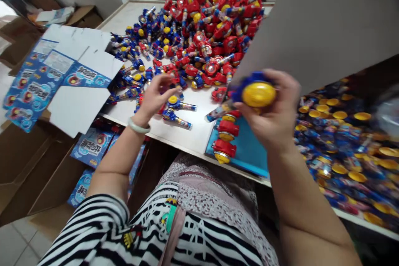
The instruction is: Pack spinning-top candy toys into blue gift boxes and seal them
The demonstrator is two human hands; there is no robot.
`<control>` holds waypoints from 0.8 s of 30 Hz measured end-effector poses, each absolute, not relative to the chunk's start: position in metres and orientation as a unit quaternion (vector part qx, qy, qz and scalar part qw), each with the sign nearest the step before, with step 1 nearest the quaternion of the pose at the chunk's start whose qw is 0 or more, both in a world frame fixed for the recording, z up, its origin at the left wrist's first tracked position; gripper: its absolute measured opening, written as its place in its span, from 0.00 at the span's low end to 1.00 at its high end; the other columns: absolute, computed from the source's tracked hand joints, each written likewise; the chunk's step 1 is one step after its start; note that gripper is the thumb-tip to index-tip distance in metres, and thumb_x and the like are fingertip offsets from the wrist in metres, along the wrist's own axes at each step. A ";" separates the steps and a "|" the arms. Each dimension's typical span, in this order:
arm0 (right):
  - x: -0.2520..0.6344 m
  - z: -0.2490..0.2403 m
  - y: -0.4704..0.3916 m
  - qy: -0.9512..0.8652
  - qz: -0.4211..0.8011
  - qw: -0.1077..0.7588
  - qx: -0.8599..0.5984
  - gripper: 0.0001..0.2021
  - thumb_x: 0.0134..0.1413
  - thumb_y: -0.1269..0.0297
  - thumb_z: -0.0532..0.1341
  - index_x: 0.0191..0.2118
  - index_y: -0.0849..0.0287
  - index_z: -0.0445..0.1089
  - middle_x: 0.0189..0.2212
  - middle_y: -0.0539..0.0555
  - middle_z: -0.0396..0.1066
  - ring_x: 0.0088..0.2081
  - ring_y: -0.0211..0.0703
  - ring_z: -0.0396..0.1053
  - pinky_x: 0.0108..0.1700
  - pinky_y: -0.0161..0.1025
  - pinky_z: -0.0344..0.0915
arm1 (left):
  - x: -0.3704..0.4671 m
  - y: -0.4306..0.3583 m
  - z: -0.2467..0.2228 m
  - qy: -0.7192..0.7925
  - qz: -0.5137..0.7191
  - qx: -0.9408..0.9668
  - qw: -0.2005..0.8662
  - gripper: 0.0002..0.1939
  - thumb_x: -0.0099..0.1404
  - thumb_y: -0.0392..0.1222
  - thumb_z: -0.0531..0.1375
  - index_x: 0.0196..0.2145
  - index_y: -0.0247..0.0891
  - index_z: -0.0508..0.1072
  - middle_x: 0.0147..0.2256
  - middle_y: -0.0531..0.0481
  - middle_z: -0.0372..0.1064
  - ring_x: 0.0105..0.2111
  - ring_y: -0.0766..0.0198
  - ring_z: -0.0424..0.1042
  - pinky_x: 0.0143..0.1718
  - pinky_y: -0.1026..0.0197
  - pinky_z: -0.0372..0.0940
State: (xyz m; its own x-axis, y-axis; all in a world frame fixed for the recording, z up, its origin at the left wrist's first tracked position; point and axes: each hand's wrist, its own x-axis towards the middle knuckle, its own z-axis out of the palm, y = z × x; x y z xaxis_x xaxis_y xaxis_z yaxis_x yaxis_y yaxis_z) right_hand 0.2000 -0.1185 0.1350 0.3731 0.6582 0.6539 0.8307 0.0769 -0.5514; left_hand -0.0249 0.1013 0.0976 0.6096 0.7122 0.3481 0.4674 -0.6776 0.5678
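My right hand (277, 112) is closed around a blue toy with a yellow dome (258, 94) and a clear tube pointing left, raised over the table's right part and somewhat blurred. Below it, red toys with yellow parts (225, 145) stand in a row on a blue box (249, 149). My left hand (157, 95) hovers over the table (193, 133), fingers apart and curved, near the loose toys; nothing shows in its grasp. Beside it, two blue toys with tubes (177, 119) lie on the white tabletop.
A large heap of red toys (218, 29) and blue ones (149, 29) covers the table's back. Flattened printed boxes (40, 83) lie at the left, above open cartons (46, 170). A grey panel (299, 33) rises at the right, beside many yellow-topped toys (339, 141).
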 end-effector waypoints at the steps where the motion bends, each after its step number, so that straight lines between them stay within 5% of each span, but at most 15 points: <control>1: 0.210 0.135 -0.144 -0.522 -0.142 0.493 -0.681 0.34 0.58 0.51 0.63 0.67 0.45 0.50 0.62 0.59 0.57 0.63 0.66 0.60 0.63 0.61 0.62 | -0.039 0.106 0.084 0.386 0.232 0.868 0.211 0.21 0.68 0.53 0.58 0.52 0.36 0.69 0.44 0.42 0.70 0.44 0.56 0.71 0.48 0.56 0.68; 4: 0.238 0.117 -0.205 -0.483 -0.237 0.457 -0.708 0.35 0.56 0.51 0.65 0.66 0.44 0.54 0.59 0.60 0.61 0.61 0.66 0.62 0.62 0.64 0.61 | -0.061 0.108 0.044 0.474 0.084 0.863 0.151 0.29 0.65 0.58 0.58 0.55 0.35 0.70 0.43 0.38 0.70 0.45 0.46 0.72 0.48 0.50 0.67; 9: 0.255 0.053 -0.222 -0.525 -0.102 0.345 -0.771 0.30 0.58 0.56 0.60 0.65 0.46 0.55 0.54 0.61 0.66 0.57 0.61 0.67 0.59 0.63 0.67 | -0.053 0.085 0.025 0.524 0.037 0.848 0.065 0.39 0.63 0.67 0.55 0.62 0.38 0.66 0.51 0.29 0.62 0.47 0.32 0.71 0.44 0.43 0.66; 13: 0.256 0.025 -0.201 -0.495 -0.073 0.366 -0.785 0.32 0.55 0.62 0.57 0.66 0.47 0.53 0.57 0.61 0.63 0.61 0.61 0.62 0.63 0.65 0.61 | -0.051 0.079 0.031 0.537 0.024 0.840 0.071 0.40 0.63 0.66 0.56 0.64 0.38 0.64 0.53 0.27 0.62 0.47 0.32 0.72 0.44 0.42 0.67; 18: 0.264 0.033 -0.194 -0.565 0.004 0.353 -0.746 0.32 0.53 0.70 0.56 0.65 0.49 0.57 0.57 0.61 0.61 0.60 0.57 0.63 0.63 0.60 0.63 | -0.054 0.070 0.029 0.544 -0.024 0.832 0.103 0.41 0.66 0.65 0.51 0.68 0.38 0.57 0.43 0.32 0.74 0.45 0.34 0.74 0.44 0.42 0.67; 24: 0.267 0.028 -0.183 -0.614 0.113 0.329 -0.708 0.33 0.51 0.75 0.53 0.64 0.47 0.59 0.54 0.58 0.65 0.57 0.52 0.67 0.59 0.57 0.67 | -0.055 0.070 0.003 0.543 0.121 0.802 0.215 0.37 0.62 0.58 0.59 0.64 0.37 0.61 0.53 0.35 0.70 0.53 0.42 0.72 0.53 0.45 0.67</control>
State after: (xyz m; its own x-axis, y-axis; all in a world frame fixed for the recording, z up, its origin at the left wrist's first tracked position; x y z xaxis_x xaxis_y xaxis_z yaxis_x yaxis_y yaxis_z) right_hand 0.2668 -0.1833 0.0279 0.2206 0.9441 0.2450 0.7958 -0.0290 -0.6048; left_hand -0.0551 0.0696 0.0027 0.3807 0.9238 -0.0405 0.8200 -0.3170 0.4766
